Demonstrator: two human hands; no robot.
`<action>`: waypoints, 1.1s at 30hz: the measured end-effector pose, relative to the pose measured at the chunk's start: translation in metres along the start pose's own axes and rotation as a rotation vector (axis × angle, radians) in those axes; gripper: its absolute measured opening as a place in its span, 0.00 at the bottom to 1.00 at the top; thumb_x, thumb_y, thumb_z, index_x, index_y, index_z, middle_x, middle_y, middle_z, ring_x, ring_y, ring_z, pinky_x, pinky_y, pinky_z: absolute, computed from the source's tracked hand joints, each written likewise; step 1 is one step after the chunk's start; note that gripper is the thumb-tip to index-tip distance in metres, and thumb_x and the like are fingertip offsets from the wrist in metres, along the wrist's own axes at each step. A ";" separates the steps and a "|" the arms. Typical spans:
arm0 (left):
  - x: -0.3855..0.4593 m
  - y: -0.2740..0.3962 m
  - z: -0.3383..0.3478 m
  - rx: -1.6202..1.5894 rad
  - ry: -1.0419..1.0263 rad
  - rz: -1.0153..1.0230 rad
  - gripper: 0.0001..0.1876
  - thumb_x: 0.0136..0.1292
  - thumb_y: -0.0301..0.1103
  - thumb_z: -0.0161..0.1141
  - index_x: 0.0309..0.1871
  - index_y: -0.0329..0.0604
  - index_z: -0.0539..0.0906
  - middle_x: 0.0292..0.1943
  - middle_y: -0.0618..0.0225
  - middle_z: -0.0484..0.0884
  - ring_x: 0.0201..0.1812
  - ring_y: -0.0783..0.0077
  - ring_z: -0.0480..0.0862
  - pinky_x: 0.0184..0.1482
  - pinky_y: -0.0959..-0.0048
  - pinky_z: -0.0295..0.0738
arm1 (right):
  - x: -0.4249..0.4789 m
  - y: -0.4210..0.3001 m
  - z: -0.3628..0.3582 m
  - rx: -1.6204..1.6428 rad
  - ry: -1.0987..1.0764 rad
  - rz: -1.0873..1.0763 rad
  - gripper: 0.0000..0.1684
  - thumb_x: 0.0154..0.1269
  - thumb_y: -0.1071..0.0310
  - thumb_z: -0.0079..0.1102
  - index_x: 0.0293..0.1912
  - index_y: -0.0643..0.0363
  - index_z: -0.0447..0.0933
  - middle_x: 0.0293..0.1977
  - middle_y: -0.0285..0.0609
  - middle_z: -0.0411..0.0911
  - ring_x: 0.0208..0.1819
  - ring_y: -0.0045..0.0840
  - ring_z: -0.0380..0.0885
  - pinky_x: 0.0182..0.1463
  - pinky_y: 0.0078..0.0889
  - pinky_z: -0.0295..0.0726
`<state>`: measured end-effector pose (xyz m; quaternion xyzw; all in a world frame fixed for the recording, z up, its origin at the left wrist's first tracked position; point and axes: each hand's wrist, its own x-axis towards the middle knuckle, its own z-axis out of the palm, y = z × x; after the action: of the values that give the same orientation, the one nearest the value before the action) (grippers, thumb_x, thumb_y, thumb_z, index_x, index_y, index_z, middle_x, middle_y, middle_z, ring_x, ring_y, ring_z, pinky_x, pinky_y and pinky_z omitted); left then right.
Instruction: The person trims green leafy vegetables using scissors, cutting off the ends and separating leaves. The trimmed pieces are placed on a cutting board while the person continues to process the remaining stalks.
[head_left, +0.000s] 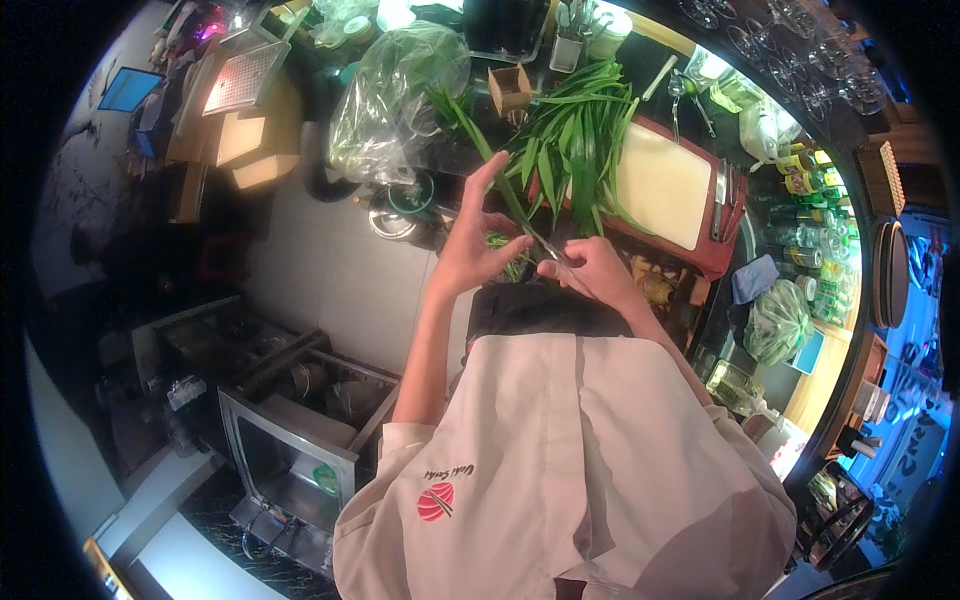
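My left hand (474, 244) is raised before me, thumb and forefinger spread wide. A long green leaf (476, 139) slants past its fingertips towards my right hand (598, 271). My right hand is closed on a slim, shiny tool (550, 250), perhaps a small knife, mostly hidden by the fingers. Where the leaf ends beside it, I cannot tell. Beyond both hands, a heap of long green leaves (581, 139) lies partly over a white cutting board (664, 184).
A red-brown cloth or mat (716, 255) lies under the board, with knives (720, 199) at its right. A clear plastic bag (397, 97) and a small wooden box (510, 91) stand at the back. Bottles (810, 217) line the right counter; a steel-framed cabinet (289, 442) is lower left.
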<state>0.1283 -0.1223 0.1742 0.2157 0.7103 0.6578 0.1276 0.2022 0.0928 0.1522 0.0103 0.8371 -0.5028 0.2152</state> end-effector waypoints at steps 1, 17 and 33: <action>-0.002 0.000 -0.002 -0.004 0.011 -0.013 0.54 0.53 0.12 0.70 0.81 0.45 0.52 0.80 0.61 0.51 0.52 0.72 0.84 0.45 0.74 0.85 | 0.000 0.001 0.002 0.016 0.005 -0.019 0.38 0.60 0.34 0.71 0.22 0.65 0.80 0.16 0.37 0.75 0.19 0.19 0.72 0.26 0.30 0.70; -0.084 -0.218 -0.022 0.566 0.555 -0.077 0.53 0.54 0.13 0.69 0.81 0.45 0.51 0.74 0.50 0.57 0.47 0.61 0.86 0.41 0.74 0.88 | -0.017 0.037 -0.017 -0.120 0.136 0.152 0.40 0.63 0.31 0.64 0.23 0.63 0.82 0.17 0.40 0.80 0.22 0.23 0.80 0.31 0.31 0.76; 0.090 -0.132 -0.084 0.538 0.925 0.381 0.12 0.67 0.18 0.62 0.52 0.37 0.84 0.41 0.63 0.83 0.36 0.69 0.82 0.38 0.71 0.78 | -0.032 0.065 -0.007 -0.144 0.270 0.279 0.44 0.59 0.25 0.63 0.21 0.63 0.83 0.17 0.42 0.82 0.21 0.28 0.84 0.31 0.32 0.80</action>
<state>-0.0073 -0.1588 0.0614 0.0544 0.7833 0.4911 -0.3771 0.2437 0.1371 0.1118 0.1779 0.8826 -0.4011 0.1688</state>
